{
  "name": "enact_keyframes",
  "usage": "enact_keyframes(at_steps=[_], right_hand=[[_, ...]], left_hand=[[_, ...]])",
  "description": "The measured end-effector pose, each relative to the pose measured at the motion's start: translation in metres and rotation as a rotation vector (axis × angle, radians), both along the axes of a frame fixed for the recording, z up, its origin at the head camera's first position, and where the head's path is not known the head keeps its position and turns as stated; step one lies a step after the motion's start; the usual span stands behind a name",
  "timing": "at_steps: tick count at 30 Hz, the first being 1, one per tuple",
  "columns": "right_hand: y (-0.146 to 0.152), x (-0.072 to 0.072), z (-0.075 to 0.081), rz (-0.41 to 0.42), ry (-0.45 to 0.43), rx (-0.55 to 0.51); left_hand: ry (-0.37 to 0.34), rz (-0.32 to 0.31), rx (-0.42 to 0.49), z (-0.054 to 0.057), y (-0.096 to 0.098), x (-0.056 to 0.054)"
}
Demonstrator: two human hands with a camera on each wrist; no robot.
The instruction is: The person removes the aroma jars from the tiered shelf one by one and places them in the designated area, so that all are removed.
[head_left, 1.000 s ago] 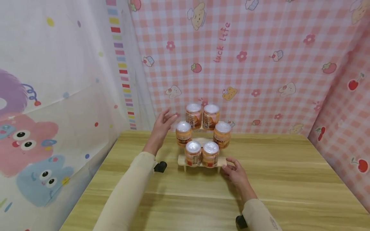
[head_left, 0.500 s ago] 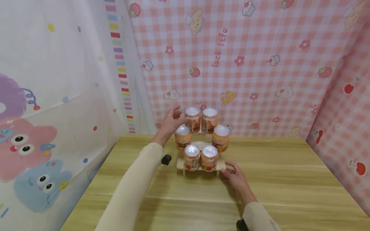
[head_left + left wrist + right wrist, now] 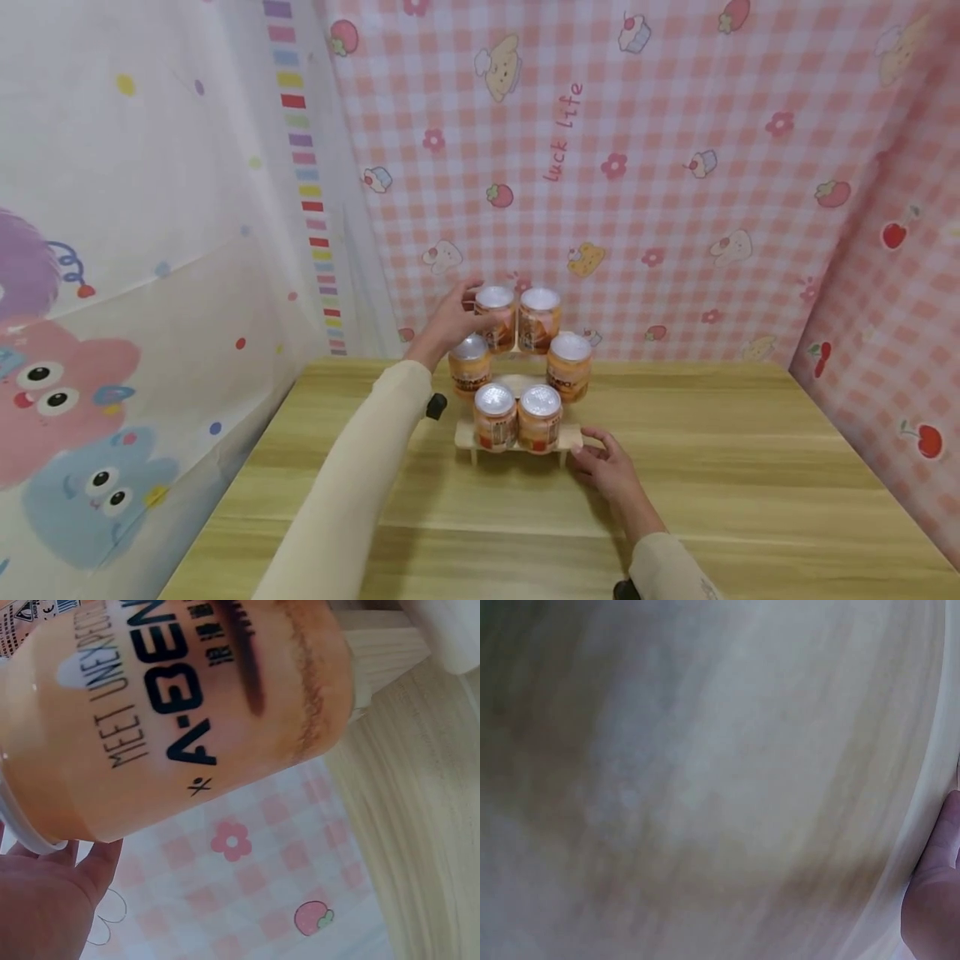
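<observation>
A tiered wooden stand (image 3: 572, 437) bears several orange cans with silver lids, in three rows. My left hand (image 3: 448, 323) grips the back-row left can (image 3: 501, 339), thumb across its front and fingers behind it. Beside it stands the back-row right can (image 3: 539, 325). A middle-row left can (image 3: 470, 372) sits just below my left wrist; in the left wrist view a large labelled can (image 3: 187, 712) partly hides the left hand (image 3: 41, 911). My right hand (image 3: 609, 471) pinches the right end of the front step, near the front cans (image 3: 540, 425). Only part of the right hand (image 3: 934, 907) shows in the right wrist view.
The stand is on a wood-grain table (image 3: 720, 483), close to a pink checked cloth backdrop (image 3: 645, 208). A white cartoon-print curtain (image 3: 187, 208) hangs on the left, and another pink cloth (image 3: 892, 333) on the right. The middle-row right can (image 3: 569, 371) stands on the stand's right side.
My left hand has moved right, from beside the stand to the back-row left can, and closed around it. The right hand has stayed at the front step. The head view has tilted slightly.
</observation>
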State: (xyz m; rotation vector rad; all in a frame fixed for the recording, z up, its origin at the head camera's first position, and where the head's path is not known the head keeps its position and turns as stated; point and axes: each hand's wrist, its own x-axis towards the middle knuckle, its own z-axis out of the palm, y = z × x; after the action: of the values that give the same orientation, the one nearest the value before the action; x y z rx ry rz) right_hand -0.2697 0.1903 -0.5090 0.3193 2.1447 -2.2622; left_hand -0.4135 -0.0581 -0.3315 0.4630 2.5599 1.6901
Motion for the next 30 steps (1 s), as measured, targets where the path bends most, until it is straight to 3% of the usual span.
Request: enact_keyframes(at_steps=[6,10,18,24,30], right_hand=[[-0.002,-0.001,0.001,-0.001,0.010,-0.006],[-0.002,0.000,-0.002,0.010,0.006,-0.004],[-0.002,0.001,0.000,0.017,0.027,0.013],[-0.004,0.000,0.001,0.030,0.022,0.006],[-0.002,0.001,-0.001,0.044,0.017,0.016]], left_hand=[[0.007,0.000,-0.048,0.005,0.001,0.000],[0.018,0.042,-0.025,0.008,-0.001,0.000],[0.201,0.099,0.164,0.047,-0.025,0.004],[0.257,0.112,0.221,0.064,-0.058,0.021],[0.241,0.112,0.177,0.057,-0.093,0.050]])
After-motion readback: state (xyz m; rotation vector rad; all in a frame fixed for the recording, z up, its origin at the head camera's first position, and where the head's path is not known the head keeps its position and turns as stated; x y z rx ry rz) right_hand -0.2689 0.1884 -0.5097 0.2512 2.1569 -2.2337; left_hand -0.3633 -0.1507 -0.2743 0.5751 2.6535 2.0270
